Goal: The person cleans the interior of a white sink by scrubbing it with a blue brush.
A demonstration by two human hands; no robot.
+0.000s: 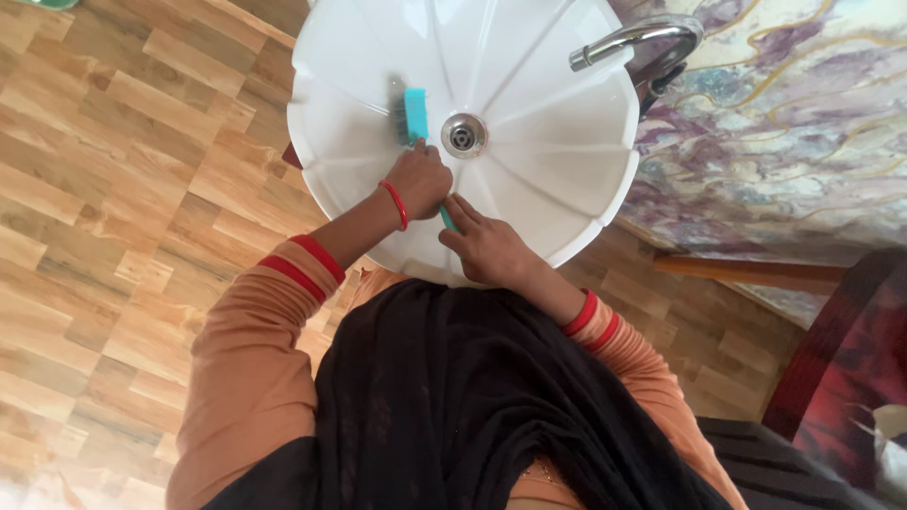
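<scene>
Wood-look floor [113, 189] is showing round white basin [529, 179]. Left hand [420, 179] is gripping teal brush [414, 115], bristles on bowl nr drain [464, 134]; right hand [487, 247] is pinching handle end. Basin looking mostly clean.

No packages, labels, signs or screens visible; blurred pale object at lower right edge unclear.

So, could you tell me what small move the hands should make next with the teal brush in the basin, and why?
Probably push the brush on along the basin wall towards the rim. The left hand grips the handle near the head, the right hand holds its end, and the bristles rest on the white surface just left of the drain, so a short stroke would cover the next strip.
</scene>
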